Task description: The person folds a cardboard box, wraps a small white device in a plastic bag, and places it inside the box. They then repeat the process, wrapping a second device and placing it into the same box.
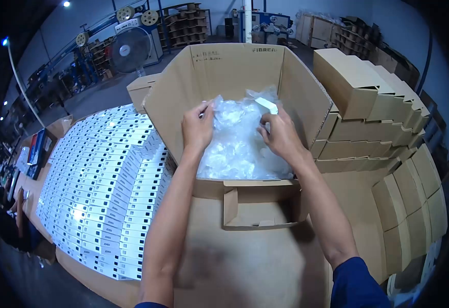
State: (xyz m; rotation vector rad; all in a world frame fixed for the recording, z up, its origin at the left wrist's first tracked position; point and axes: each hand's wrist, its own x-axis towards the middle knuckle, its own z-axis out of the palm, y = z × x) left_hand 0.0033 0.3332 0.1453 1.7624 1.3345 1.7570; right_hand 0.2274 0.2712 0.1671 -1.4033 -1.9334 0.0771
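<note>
Film (237, 154) lies between my left hand (197, 127), pinching its edge, and my right hand (282, 134), grasping a pale strip (266, 106) that slants forward and leftward.

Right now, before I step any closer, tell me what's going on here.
A person has both hands in a large open cardboard box full of clear plastic. The left hand pinches the plastic; the right hand seems to hold a small white piece. A smaller open carton sits in front, with rows of white items to the left.
</note>
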